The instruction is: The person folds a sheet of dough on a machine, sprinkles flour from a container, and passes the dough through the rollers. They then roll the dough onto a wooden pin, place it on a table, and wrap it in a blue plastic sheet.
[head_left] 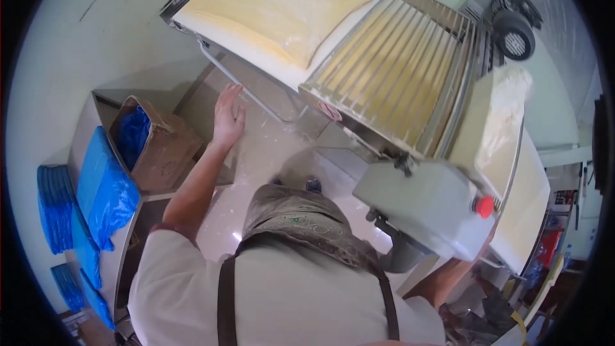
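My left hand (229, 117) is raised off the near side of the machine's left table, fingers apart, holding nothing. A wide sheet of yellow dough (275, 3) lies on the white belt (349, 25) just beyond it. The dough passes under the metal guard grille (384, 67) of the machine. My right arm reaches down at the right behind the grey machine housing (423, 202), which has a red button (483, 206). That housing hides my right hand.
Blue-wrapped flat packs (102, 186) and a cardboard box (160, 147) with blue plastic stand on a metal unit at the left. A floury white block (496, 118) rests on the machine. Its right-hand belt (525, 198) extends beyond. A motor (512, 35) is at the back right.
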Demonstrator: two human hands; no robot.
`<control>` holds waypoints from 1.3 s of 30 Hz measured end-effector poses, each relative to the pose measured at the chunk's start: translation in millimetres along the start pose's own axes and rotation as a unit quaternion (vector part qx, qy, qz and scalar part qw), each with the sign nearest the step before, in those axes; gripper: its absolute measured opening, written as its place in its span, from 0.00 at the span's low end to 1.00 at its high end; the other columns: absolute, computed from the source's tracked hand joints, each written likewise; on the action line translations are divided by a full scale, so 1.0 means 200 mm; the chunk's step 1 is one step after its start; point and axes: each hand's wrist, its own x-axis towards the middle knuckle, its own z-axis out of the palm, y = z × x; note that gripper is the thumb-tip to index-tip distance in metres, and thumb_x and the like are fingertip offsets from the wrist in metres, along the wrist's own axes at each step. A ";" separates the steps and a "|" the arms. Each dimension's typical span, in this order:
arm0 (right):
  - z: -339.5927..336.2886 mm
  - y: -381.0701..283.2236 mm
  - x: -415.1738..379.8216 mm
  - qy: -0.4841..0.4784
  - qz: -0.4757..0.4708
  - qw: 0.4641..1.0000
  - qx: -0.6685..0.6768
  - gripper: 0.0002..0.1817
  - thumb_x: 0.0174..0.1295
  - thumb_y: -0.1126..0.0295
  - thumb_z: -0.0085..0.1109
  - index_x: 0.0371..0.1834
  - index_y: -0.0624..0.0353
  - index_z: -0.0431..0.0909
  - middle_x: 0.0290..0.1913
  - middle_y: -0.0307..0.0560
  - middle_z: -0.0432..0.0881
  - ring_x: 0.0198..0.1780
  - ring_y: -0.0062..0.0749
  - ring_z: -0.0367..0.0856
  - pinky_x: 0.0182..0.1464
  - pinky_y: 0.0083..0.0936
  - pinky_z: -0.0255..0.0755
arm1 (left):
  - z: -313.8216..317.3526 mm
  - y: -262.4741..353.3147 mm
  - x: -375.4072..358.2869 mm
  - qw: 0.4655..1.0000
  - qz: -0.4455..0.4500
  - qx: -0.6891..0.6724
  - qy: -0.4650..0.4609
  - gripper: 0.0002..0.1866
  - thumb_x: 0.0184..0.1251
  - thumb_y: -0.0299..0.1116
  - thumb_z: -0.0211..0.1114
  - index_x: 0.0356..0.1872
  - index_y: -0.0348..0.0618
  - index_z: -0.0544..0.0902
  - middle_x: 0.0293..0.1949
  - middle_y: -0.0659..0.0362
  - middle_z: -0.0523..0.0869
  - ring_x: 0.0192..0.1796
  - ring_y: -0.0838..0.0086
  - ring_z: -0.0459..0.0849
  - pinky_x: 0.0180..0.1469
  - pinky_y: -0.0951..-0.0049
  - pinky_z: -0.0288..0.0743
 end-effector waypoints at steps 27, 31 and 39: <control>0.04 -0.05 0.02 -0.224 -0.063 0.972 0.033 0.22 0.69 0.55 0.43 0.58 0.59 0.70 0.53 0.46 0.77 0.54 0.34 0.76 0.56 0.32 0.70 | 0.69 2.09 -1.48 0.775 -0.370 -0.512 -0.030 0.21 0.56 0.50 0.68 0.26 0.39 0.81 0.17 0.62 0.79 0.23 0.78 0.77 0.28 0.72 0.71; 0.01 -0.03 0.06 -0.202 -0.204 0.955 -0.069 0.21 0.69 0.59 0.44 0.57 0.62 0.69 0.54 0.47 0.77 0.55 0.39 0.75 0.58 0.33 0.67 | 0.77 2.07 -1.50 0.795 -0.267 -0.539 0.077 0.25 0.53 0.55 0.68 0.31 0.38 0.83 0.20 0.60 0.81 0.27 0.77 0.79 0.33 0.72 0.72; 0.13 -0.38 -0.06 -0.410 -0.633 0.593 -0.280 0.18 0.60 0.72 0.51 0.54 0.65 0.71 0.51 0.57 0.77 0.54 0.54 0.74 0.61 0.39 0.63 | 0.70 2.15 -1.48 0.743 -0.406 -0.524 0.094 0.23 0.54 0.48 0.71 0.36 0.37 0.77 0.25 0.57 0.80 0.25 0.73 0.81 0.28 0.73 0.77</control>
